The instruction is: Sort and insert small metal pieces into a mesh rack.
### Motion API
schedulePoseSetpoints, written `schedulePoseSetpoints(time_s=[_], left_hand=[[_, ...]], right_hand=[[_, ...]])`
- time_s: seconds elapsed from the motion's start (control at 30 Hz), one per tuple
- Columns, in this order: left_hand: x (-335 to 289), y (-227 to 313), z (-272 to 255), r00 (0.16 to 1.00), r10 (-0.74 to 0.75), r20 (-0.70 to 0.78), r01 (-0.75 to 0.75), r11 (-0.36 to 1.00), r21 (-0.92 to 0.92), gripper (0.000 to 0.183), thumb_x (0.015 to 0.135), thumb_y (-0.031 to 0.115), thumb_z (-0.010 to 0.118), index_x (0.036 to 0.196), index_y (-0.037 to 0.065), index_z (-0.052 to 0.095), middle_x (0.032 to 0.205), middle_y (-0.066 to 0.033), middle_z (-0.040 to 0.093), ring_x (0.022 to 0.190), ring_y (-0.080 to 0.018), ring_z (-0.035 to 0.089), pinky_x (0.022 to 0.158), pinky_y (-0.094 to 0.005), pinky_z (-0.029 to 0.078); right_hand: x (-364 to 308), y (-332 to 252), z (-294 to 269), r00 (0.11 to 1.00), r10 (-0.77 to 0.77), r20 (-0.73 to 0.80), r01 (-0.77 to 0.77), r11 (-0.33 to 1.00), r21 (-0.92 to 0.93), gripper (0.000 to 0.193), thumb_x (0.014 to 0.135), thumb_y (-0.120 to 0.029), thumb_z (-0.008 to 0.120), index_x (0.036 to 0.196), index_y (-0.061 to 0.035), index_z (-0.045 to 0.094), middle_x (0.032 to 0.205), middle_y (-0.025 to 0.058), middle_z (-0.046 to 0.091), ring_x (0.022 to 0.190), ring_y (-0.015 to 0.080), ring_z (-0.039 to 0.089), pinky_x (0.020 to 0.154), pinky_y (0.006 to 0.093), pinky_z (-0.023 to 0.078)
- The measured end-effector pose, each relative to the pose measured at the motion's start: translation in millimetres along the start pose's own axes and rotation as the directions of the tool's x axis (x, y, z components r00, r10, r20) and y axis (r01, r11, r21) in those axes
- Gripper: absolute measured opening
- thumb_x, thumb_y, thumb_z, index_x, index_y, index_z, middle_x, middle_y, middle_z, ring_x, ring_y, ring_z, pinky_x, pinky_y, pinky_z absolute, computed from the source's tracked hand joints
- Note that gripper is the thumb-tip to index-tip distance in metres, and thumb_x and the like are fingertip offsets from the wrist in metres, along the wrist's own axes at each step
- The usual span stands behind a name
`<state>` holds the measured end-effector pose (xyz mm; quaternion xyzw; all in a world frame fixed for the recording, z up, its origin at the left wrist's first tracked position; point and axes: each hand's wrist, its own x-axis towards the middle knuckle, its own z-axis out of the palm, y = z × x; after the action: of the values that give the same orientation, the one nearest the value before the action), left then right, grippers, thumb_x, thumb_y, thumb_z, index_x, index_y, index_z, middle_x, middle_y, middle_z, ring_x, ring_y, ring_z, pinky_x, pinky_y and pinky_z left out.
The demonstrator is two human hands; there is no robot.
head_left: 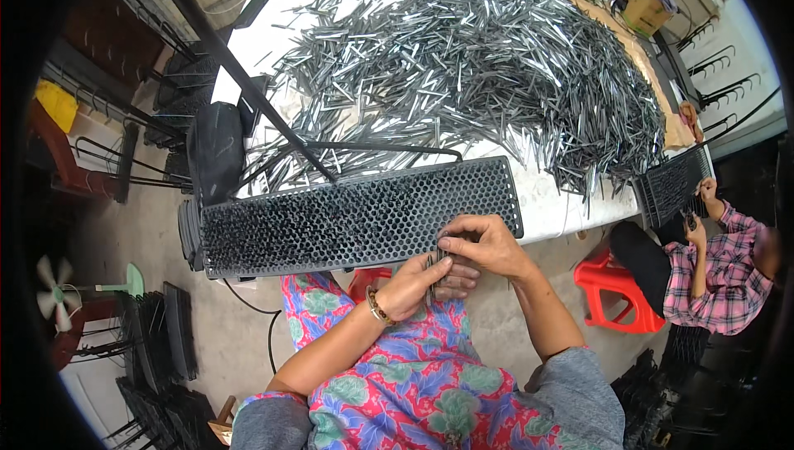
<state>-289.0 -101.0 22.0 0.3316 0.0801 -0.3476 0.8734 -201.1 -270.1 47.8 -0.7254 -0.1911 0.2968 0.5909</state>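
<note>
Red plastic stool [619,293] on the concrete floor, a seated person in a pink plaid shirt [718,280] at the right, green-based standing fan [62,289] at the left, stacked black grids [157,355] beside it, cardboard box [643,5] on the table's far corner, yellow cloth [58,102]

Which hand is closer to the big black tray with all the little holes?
The right hand. It rests against the near edge of the black honeycomb tray, while the left hand sits lower, just below that edge, holding a small bundle of metal pins.
</note>
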Motion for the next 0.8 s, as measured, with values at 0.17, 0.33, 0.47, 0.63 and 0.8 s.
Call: schedulePoseSetpoints(time_s=[0.17, 0.33, 0.47, 0.63, 0.8], left_hand=[[-2.2, -2.2, -5.8, 0.997, -0.014, -0.070, 0.015, 1.000, 0.014, 0.039, 0.099, 0.027, 0.043, 0.124, -0.002, 0.046, 0.117, -0.0160, 0.059, 0.106, -0.0247, 0.060, 0.086, -0.0377, 0.053], [-0.8, -7.2, -9.9, 0.987, -0.103, -0.127, 0.097, 0.994, -0.048, 0.035, 0.100, 0.027, 0.043, 0.120, -0.001, 0.050, 0.105, -0.0121, 0.060, 0.082, -0.0141, 0.058, 0.064, -0.0265, 0.049], [0.2, -10.8, -15.9, 0.977, -0.125, -0.171, 0.112, 0.990, -0.086, 0.027, 0.097, 0.018, 0.046, 0.114, -0.002, 0.052, 0.090, -0.0062, 0.057, 0.068, -0.0088, 0.047, 0.053, -0.0216, 0.037], [-1.7, -5.0, -14.2, 0.975, -0.160, -0.153, 0.135, 0.978, -0.159, 0.030, 0.086, 0.004, 0.046, 0.115, -0.005, 0.051, 0.094, -0.0066, 0.054, 0.069, -0.0098, 0.045, 0.059, -0.0247, 0.039], [-2.0, -7.7, -16.5, 0.975, -0.172, -0.140, 0.141, 0.969, -0.204, 0.034, 0.083, 0.000, 0.045, 0.116, -0.006, 0.053, 0.099, -0.0081, 0.054, 0.070, -0.0107, 0.044, 0.064, -0.0267, 0.041]], right_hand=[[6.2, -5.2, -9.7, 0.987, 0.029, -0.156, -0.013, 0.995, 0.101, 0.017, 0.085, -0.012, 0.067, 0.094, 0.0030, 0.069, 0.081, 0.0033, 0.068, 0.071, 0.0068, 0.058, 0.062, 0.0217, 0.046], [35.9, -7.1, -24.3, 0.895, -0.260, -0.362, 0.220, 0.964, -0.149, 0.015, 0.083, -0.009, 0.066, 0.092, 0.0034, 0.067, 0.086, 0.0079, 0.067, 0.077, 0.0122, 0.060, 0.069, 0.0250, 0.047], [61.1, 1.7, -27.4, 0.854, -0.415, -0.313, 0.324, 0.896, -0.305, 0.014, 0.084, -0.006, 0.064, 0.093, 0.0038, 0.066, 0.087, 0.0089, 0.066, 0.077, 0.0136, 0.060, 0.069, 0.0246, 0.047], [70.7, 4.0, -23.9, 0.855, -0.416, -0.311, 0.316, 0.892, -0.322, 0.014, 0.084, -0.008, 0.065, 0.093, 0.0033, 0.067, 0.086, 0.0083, 0.066, 0.076, 0.0140, 0.060, 0.068, 0.0254, 0.047], [73.9, 13.9, -15.9, 0.864, -0.348, -0.365, 0.283, 0.933, -0.221, 0.014, 0.084, -0.007, 0.065, 0.093, 0.0034, 0.067, 0.083, 0.0077, 0.066, 0.075, 0.0123, 0.060, 0.067, 0.0249, 0.047]])
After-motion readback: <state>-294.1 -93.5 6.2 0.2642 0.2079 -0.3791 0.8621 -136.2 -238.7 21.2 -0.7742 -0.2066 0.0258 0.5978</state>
